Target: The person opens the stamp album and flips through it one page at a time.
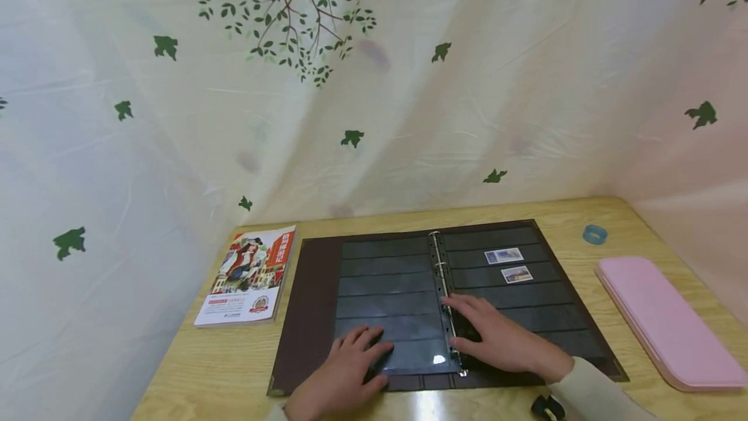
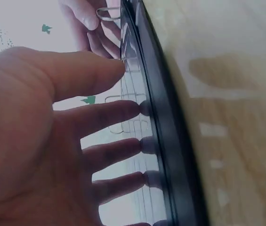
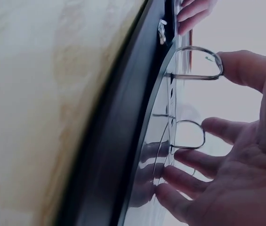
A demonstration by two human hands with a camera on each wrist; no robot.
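Note:
An open stamp album [image 1: 318, 278] with black strip-pocket pages and a metal ring spine lies flat on the table. Two small stamps, an upper one [image 1: 504, 255] and a lower one [image 1: 517, 274], sit on its right page. My left hand [image 1: 345, 369] rests on the lower part of the left page, fingers spread, fingertips touching the sheet in the left wrist view. Over the spine, my right hand [image 1: 502, 340] has its thumb and index finger against the metal rings [image 3: 191, 134]; its other fingers reach down to the right page, extended and holding nothing.
A paperback book [image 1: 251, 275] with a colourful cover lies left of the album. To the right are a pink case [image 1: 666, 323] and a small blue ring [image 1: 595, 234]. Some black object [image 1: 548, 407] shows by my right wrist. A leaf-patterned curtain [image 1: 409, 115] hangs behind the table.

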